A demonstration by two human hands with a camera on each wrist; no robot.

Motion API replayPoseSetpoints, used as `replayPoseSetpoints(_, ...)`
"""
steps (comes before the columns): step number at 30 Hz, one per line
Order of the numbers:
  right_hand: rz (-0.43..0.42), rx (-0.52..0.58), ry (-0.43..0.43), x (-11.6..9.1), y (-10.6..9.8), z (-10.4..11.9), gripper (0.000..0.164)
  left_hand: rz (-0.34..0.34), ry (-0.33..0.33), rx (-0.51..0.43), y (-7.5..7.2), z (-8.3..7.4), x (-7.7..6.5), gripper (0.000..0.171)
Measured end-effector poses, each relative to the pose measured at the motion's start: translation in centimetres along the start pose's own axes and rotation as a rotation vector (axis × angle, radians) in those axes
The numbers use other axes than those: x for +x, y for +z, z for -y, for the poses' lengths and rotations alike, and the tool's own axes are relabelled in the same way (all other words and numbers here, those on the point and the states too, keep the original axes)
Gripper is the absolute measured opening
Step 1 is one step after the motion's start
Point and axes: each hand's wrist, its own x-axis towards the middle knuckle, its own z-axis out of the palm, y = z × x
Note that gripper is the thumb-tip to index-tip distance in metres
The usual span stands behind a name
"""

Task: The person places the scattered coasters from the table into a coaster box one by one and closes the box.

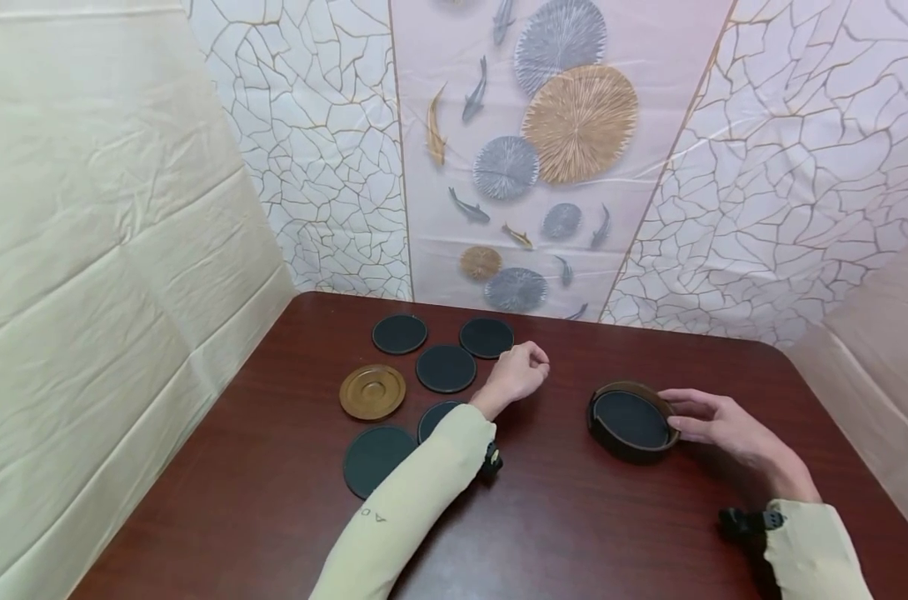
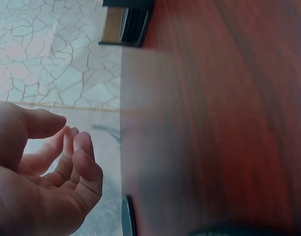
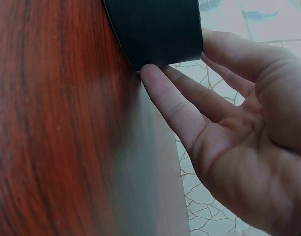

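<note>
A round dark coaster holder (image 1: 634, 457) with a brown inner wall sits at the right of the table. Inside it lies a black round coaster (image 1: 631, 419). My right hand (image 1: 731, 429) grips the holder's right side, its thumb at the rim. In the right wrist view, one fingertip (image 3: 151, 73) is at the base of the dark outer wall. To the left, my left hand (image 1: 519, 372) hovers between the holder and the loose coasters. Its fingers (image 2: 86, 169) are loosely curled around nothing, thumb apart from them.
Several black coasters, among them a middle one (image 1: 446, 368) and a back right one (image 1: 487, 337), are spread on the left of the dark red table (image 1: 559, 533). A brown ringed disc (image 1: 372, 392) lies among them. My left forearm (image 1: 416, 500) partly covers two coasters.
</note>
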Motion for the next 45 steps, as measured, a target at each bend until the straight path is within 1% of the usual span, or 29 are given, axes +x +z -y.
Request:
replayPoseSetpoints(8, -0.014, -0.069, 0.033, -0.1, -0.2, 0.2, 0.058, -0.032, 0.031, 0.088, -2.0, 1.4, 0.9, 0.01)
replayPoseSetpoints(11, -0.021, -0.052, 0.05, -0.1, -0.2, 0.3, 0.059, -0.034, 0.029, 0.096, -2.8, 1.9, 1.1, 0.01)
replayPoseSetpoints(19, -0.017, -0.014, 0.05, 0.0, 0.0, 0.3, 0.059, -0.025, 0.017, 0.114, -4.8, 3.2, 1.6, 0.011)
replayPoseSetpoints(23, -0.015, 0.0, 0.047, 0.1, 0.1, 0.4, 0.06, -0.032, -0.017, 0.097, -5.6, 3.8, 1.8, 0.011)
replayPoseSetpoints(26, -0.019, -0.008, 0.051, 0.0, 0.1, 0.4, 0.059, -0.041, -0.03, 0.086, -5.9, 4.1, 2.1, 0.011)
replayPoseSetpoints(30, -0.019, -0.017, 0.05, -0.1, 0.0, 0.3, 0.058, -0.052, -0.03, 0.082, -5.9, 4.5, 2.6, 0.015)
replayPoseSetpoints(35, -0.009, -0.01, 0.039, -0.1, -0.1, 0.2, 0.058, -0.067, -0.063, 0.065, -5.8, 5.2, 3.3, 0.025)
replayPoseSetpoints(39, -0.007, -0.004, 0.043, 0.0, 0.0, 0.1, 0.058, -0.088, -0.084, 0.041, -6.1, 5.9, 3.9, 0.03)
replayPoseSetpoints(42, -0.006, -0.01, 0.044, 0.0, 0.0, 0.1, 0.058, -0.096, -0.094, 0.05, -6.5, 6.2, 4.4, 0.03)
replayPoseSetpoints(45, -0.012, -0.006, 0.046, 0.0, 0.0, 0.0, 0.058, -0.09, -0.103, 0.087, -6.9, 6.4, 4.9, 0.03)
